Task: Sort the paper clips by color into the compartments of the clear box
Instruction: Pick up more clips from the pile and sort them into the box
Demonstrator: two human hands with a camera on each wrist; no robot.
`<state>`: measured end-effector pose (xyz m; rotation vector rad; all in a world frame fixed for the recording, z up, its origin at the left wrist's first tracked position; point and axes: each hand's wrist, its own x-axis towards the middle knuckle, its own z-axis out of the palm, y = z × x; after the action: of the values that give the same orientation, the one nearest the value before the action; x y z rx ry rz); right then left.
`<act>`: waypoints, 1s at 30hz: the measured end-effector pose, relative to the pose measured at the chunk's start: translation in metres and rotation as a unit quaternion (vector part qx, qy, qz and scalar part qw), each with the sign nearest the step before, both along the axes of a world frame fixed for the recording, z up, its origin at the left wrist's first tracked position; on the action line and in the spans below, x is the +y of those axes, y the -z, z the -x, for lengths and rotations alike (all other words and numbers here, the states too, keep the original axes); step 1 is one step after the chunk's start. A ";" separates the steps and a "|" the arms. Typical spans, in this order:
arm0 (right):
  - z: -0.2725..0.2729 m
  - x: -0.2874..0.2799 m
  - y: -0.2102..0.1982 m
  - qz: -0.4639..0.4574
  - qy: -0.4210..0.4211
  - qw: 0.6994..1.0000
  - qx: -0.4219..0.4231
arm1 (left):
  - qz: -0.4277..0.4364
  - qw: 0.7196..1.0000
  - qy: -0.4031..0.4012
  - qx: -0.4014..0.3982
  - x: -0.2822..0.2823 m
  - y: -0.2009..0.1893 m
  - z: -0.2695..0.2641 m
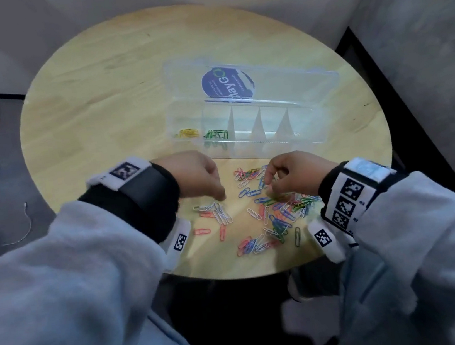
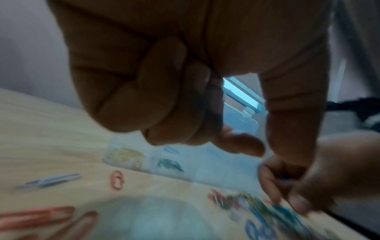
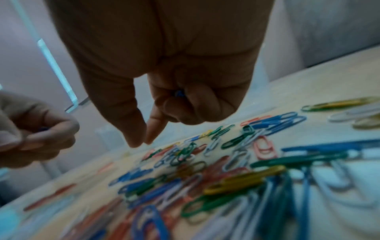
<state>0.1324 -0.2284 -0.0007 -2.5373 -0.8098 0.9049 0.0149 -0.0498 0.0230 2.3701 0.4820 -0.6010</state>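
The clear box (image 1: 249, 149) lies open on the round wooden table (image 1: 99, 102), lid flat behind it. Yellow clips (image 1: 188, 133) fill its leftmost compartment and green clips (image 1: 216, 134) the one beside it. In front of the box lies a mixed pile of paper clips (image 1: 273, 218). My right hand (image 1: 269, 185) hovers over the pile's far edge, with a blue clip (image 3: 179, 94) tucked in its curled fingers and thumb and index tips (image 3: 141, 141) pointing down together. To the left, my left hand (image 1: 219, 198) is curled and seems to pinch a blue clip (image 3: 43, 129).
A small group of white and red clips (image 1: 217, 214) lies apart at the left of the pile, just under my left hand. The box's three right compartments look empty. The table's near edge is just behind my wrists; grey walls close the far side.
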 end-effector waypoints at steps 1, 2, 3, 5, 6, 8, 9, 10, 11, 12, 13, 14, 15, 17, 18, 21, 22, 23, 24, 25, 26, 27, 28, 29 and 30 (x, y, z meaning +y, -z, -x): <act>0.002 0.001 0.000 0.010 -0.020 1.000 -0.015 | -0.013 0.999 0.029 0.009 -0.009 0.002 0.001; 0.002 0.002 0.001 0.020 -0.040 0.999 -0.028 | -0.021 0.998 0.056 0.015 -0.018 0.005 0.002; 0.003 0.004 0.001 0.027 -0.060 0.997 -0.038 | -0.025 0.996 0.081 0.019 -0.027 0.008 0.003; 0.004 0.008 0.001 0.037 -0.096 0.993 -0.052 | -0.033 0.991 0.125 0.019 -0.042 0.013 0.004; 0.004 0.011 0.001 0.039 -0.113 0.991 -0.056 | -0.039 0.989 0.140 0.013 -0.047 0.015 0.004; 0.005 0.015 0.002 0.036 -0.137 0.989 -0.052 | -0.054 0.985 0.162 0.010 -0.053 0.020 0.003; 0.005 0.016 0.002 0.037 -0.141 0.988 -0.048 | -0.062 0.983 0.171 0.011 -0.056 0.023 0.004; 0.006 0.017 0.003 0.040 -0.144 0.988 -0.045 | -0.071 0.981 0.179 0.012 -0.059 0.025 0.005; 0.006 0.018 0.004 0.042 -0.148 0.987 -0.042 | -0.085 0.979 0.183 0.010 -0.063 0.027 0.006; 0.007 0.019 0.005 0.043 -0.150 0.987 -0.042 | -0.104 0.978 0.183 0.004 -0.065 0.029 0.008; 0.007 0.021 0.005 0.044 -0.152 0.986 -0.044 | -0.123 0.976 0.179 -0.003 -0.067 0.031 0.009; 0.007 0.022 0.006 0.045 -0.152 0.986 -0.050 | -0.137 0.975 0.176 -0.007 -0.069 0.032 0.010; 0.006 0.023 0.006 0.046 -0.155 0.985 -0.059 | -0.146 0.974 0.174 -0.009 -0.069 0.033 0.011; 0.005 0.024 0.007 0.050 -0.164 0.982 -0.076 | -0.153 0.972 0.176 -0.006 -0.069 0.034 0.011; 0.005 0.025 0.007 0.052 -0.169 0.981 -0.081 | -0.153 0.971 0.181 -0.003 -0.069 0.034 0.010; 0.005 0.025 0.008 0.043 -0.177 0.980 -0.075 | -0.149 0.971 0.187 0.003 -0.066 0.034 0.008; 0.006 0.025 0.008 0.041 -0.181 0.980 -0.072 | -0.145 0.972 0.185 0.005 -0.065 0.034 0.008; 0.006 0.026 0.008 0.040 -0.187 0.979 -0.072 | -0.141 0.973 0.184 0.007 -0.064 0.034 0.008; 0.006 0.028 0.009 0.042 -0.194 0.977 -0.073 | -0.138 0.973 0.185 0.008 -0.063 0.034 0.008; 0.006 0.030 0.009 0.046 -0.201 0.976 -0.075 | -0.135 0.973 0.186 0.010 -0.063 0.034 0.008; 0.006 0.031 0.010 0.053 -0.207 0.974 -0.076 | -0.133 0.974 0.185 0.010 -0.063 0.033 0.009; 0.005 0.033 0.011 0.060 -0.213 0.972 -0.077 | -0.129 0.975 0.182 0.009 -0.062 0.032 0.009; 0.005 0.034 0.011 0.066 -0.215 0.971 -0.076 | -0.124 0.976 0.177 0.009 -0.060 0.032 0.009; 0.004 0.034 0.011 0.071 -0.212 0.972 -0.075 | -0.119 0.978 0.169 0.009 -0.059 0.032 0.009; 0.004 0.035 0.011 0.077 -0.209 0.972 -0.073 | -0.116 0.980 0.162 0.010 -0.057 0.032 0.009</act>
<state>0.1287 -0.1935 -0.0118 -2.6370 -1.4104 0.9392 0.0060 -0.1068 -0.0088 2.6943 0.1799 -0.7482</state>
